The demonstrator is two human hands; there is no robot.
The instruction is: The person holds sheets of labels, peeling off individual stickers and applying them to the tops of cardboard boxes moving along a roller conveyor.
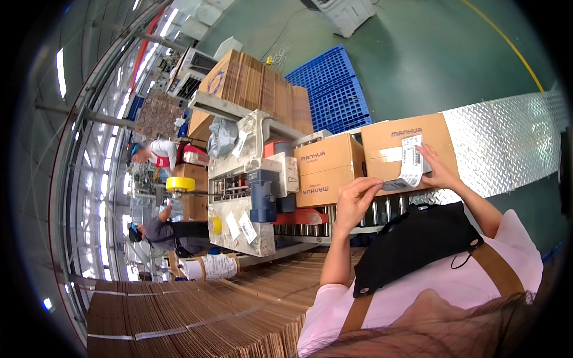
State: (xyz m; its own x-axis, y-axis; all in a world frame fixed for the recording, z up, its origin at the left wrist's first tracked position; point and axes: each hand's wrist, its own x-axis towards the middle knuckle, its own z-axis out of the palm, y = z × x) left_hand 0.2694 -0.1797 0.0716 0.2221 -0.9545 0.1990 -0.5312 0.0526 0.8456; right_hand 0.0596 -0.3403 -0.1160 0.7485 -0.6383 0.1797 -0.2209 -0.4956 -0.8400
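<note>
A white printed label (412, 160) lies partly over the top of a brown cardboard box (382, 134). Its lower part curls up, showing a grey side toward me. My left hand (356, 203) is closed in a pinch on the label's left end, near the box's front edge. At the label's right side my right hand (440, 172) grips it between thumb and fingers, with fingertips near the box top. Clear tape runs across the box seam. A second cardboard box (325, 155), closed and taped, stands just to the left on the roller conveyor (382, 212).
Left of the boxes is a taping machine (262, 191) with a yellow tape roll (180, 184). Flattened cartons (197, 310) line the lower left; more cartons (256, 83) and a blue pallet (334, 86) stand beyond. A metal plate (501, 140) lies right. Two people work at far left.
</note>
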